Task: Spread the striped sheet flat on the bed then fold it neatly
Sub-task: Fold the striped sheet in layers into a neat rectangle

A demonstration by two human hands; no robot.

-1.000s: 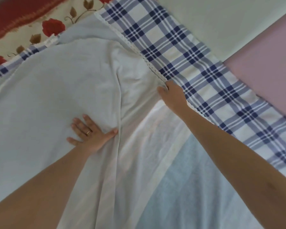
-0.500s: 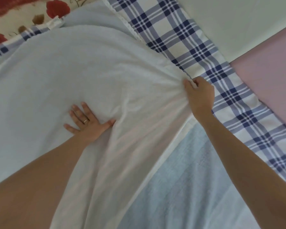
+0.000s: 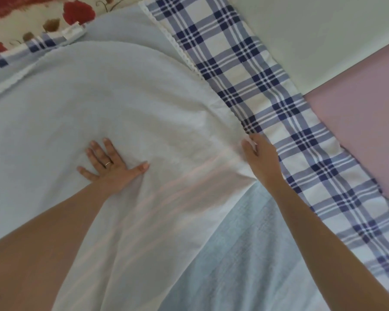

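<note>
Right now I see the striped sheet [image 3: 166, 187] lying rumpled over a pale blue textured cloth [image 3: 245, 254] on the blue plaid bedcover [image 3: 267, 86]. My left hand [image 3: 109, 166] presses flat on the sheet, its grip splayed and holding nothing. My right hand [image 3: 262, 160] pinches the sheet's edge. A floral fabric [image 3: 32, 21] lies at the far corner.

Blur hides how the right hand [image 3: 262, 160] meets the sheet [image 3: 144, 104].
</note>
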